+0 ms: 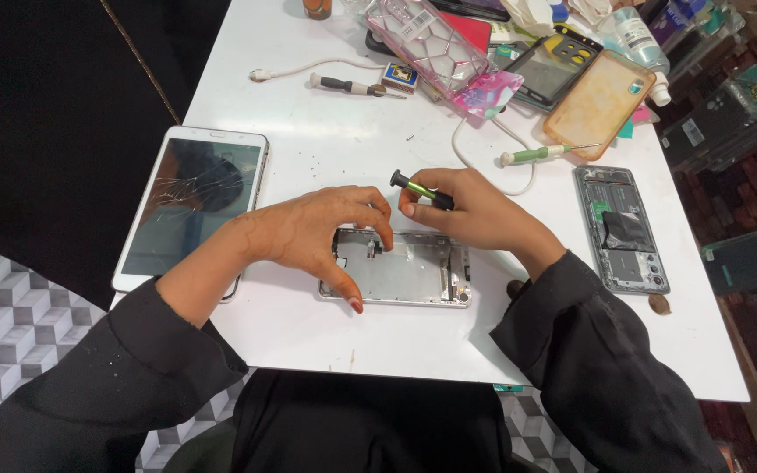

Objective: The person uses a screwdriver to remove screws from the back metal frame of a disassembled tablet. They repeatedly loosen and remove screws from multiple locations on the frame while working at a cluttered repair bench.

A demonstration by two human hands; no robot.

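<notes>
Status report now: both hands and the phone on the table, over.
Left hand steadies the open phone frame. Right hand holds a small screwdriver over it. Cracked tablet lies left, apart.

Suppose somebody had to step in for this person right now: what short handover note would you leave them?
Left hand: fingers pressing down on the opened silver phone frame, steadying it on the white table.
Right hand: holding a small green-and-black screwdriver over the frame.
Nearby: cracked tablet to the left, another opened phone to the right, spare screwdriver behind.
Done: the frame's back is already off.
Left: work on the frame's inside looks unfinished; which screws remain cannot be told.
</notes>
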